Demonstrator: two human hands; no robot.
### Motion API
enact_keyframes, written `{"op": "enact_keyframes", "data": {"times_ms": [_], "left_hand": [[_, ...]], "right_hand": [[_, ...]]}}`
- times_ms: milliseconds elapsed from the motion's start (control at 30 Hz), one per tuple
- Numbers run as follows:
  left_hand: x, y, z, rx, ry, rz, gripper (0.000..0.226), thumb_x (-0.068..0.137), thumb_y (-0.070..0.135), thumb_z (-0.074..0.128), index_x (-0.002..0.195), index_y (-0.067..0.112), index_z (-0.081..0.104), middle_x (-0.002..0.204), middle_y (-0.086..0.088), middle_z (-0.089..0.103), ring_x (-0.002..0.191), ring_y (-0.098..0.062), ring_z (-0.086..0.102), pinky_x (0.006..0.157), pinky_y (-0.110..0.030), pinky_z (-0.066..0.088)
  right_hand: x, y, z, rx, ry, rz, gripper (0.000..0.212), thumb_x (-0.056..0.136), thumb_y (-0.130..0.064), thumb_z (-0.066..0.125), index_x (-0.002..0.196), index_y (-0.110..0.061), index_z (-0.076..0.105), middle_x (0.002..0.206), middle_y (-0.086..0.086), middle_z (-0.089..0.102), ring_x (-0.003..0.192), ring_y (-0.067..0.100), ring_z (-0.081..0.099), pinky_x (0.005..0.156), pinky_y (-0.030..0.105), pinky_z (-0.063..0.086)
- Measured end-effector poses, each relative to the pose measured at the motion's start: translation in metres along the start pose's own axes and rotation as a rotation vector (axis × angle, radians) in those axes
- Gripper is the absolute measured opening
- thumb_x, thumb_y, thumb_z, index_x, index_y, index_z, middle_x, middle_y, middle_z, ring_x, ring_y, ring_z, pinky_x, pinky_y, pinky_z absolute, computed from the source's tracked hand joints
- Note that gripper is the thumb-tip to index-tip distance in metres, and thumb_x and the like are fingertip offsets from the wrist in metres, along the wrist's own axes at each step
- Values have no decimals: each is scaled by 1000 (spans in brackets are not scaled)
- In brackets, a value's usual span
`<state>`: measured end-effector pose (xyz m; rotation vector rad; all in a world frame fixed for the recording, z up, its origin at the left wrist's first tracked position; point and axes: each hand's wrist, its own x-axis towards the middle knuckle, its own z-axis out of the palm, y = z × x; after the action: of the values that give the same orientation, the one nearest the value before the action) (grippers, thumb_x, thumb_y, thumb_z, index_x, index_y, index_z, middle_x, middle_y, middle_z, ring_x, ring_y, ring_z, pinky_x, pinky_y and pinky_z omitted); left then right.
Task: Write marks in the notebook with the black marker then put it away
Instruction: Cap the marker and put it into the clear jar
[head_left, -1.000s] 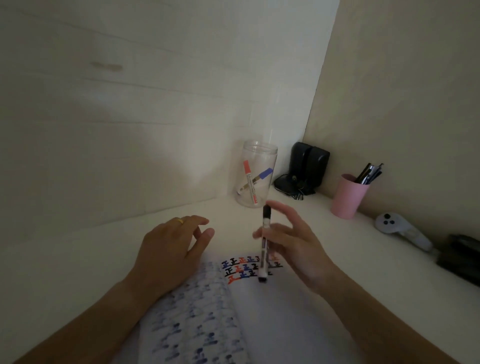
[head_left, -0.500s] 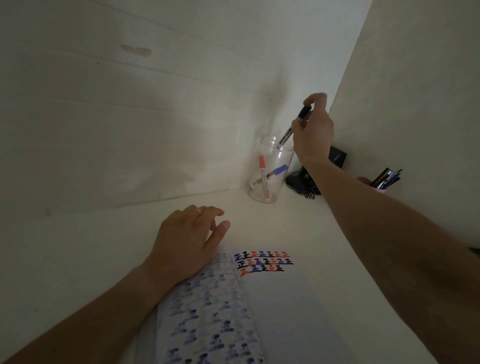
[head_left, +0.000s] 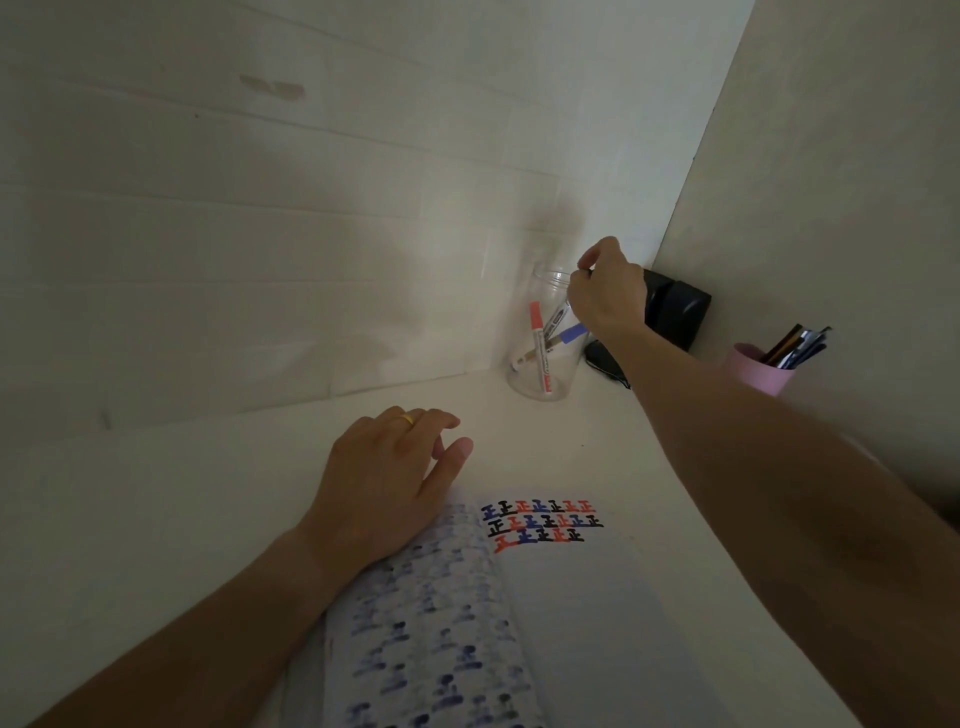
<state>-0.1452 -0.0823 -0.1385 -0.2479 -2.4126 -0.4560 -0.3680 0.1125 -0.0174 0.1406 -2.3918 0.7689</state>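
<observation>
A person's right hand (head_left: 605, 291) reaches over a clear jar (head_left: 545, 338) in the desk's back corner, fingertips pinched around the top of the black marker (head_left: 555, 328) — its lower part is already inside the jar, beside a red marker (head_left: 540, 348) and a blue one. The left hand (head_left: 387, 480) rests flat, fingers loosely spread and holding nothing, on the open notebook (head_left: 571, 597) — rows of marks top its right page.

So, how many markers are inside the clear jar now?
3. The red-capped marker leans at the jar's left, the blue-capped marker lies diagonally across, and the black marker is going in, its top in the right hand. Others may be hidden.
</observation>
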Motion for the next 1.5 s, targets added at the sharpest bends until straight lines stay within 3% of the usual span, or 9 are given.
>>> {"op": "enact_keyframes", "data": {"times_ms": [133,267,467,567,767,900,1067,1200,1500], "left_hand": [[0,-1,0,5,-5,1,37,98,47,45,114,25,70,87,11,76,82,-15,70,72,-33,53],[0,-1,0,4,-21,13,39,98,48,43,114,24,70,89,11,76,83,-15,70,73,-34,53],[-2,0,-5,6,-88,25,47,97,58,35,122,31,65,106,10,73,98,-14,67,81,-34,52],[-6,5,-11,-7,-140,26,50,96,62,33,126,34,62,122,9,68,110,-16,64,87,-37,52],[-13,28,-24,-3,-328,14,59,88,76,26,122,42,59,132,11,59,121,-14,58,94,-40,52],[-24,34,-21,-63,-422,37,61,83,79,29,122,43,59,127,14,59,114,-10,59,91,-37,53],[-30,21,-8,-12,-414,166,55,87,75,35,127,43,57,126,13,55,112,-8,56,91,-35,51],[-23,22,-4,22,-451,235,53,88,73,35,129,45,54,124,16,54,113,-7,52,91,-34,49],[-18,20,-5,-7,-479,210,57,86,77,34,130,47,54,123,19,56,114,-5,51,93,-32,49]], "right_hand": [[-1,-4,-3,27,-68,80,9,93,-14,46,102,-15,48,97,8,63,84,22,59,67,35,51],[-7,-9,-17,16,-110,75,23,95,-11,40,114,-7,51,83,3,63,71,16,54,66,34,47],[-78,-3,-46,-36,-13,-181,22,93,-22,52,111,-14,61,106,4,72,94,25,65,78,44,57],[-151,10,-62,-25,-92,-265,25,96,-31,52,116,-18,61,115,6,68,102,23,61,84,39,54],[-244,22,-89,-76,-375,-168,40,96,-52,45,126,-29,56,127,0,60,117,23,51,93,40,46],[-270,33,-85,-99,-501,-160,47,92,-56,39,129,-32,56,132,-3,58,121,22,50,99,39,44],[-282,51,-70,-170,-478,-251,58,88,-61,29,134,-33,51,140,-9,50,130,15,41,107,33,39],[-281,52,-69,-167,-475,-256,59,88,-63,29,136,-35,49,139,-11,50,129,13,40,104,32,39],[-281,45,-74,-187,-507,-219,56,89,-62,31,134,-35,50,135,-9,52,124,15,42,102,35,42]]}}
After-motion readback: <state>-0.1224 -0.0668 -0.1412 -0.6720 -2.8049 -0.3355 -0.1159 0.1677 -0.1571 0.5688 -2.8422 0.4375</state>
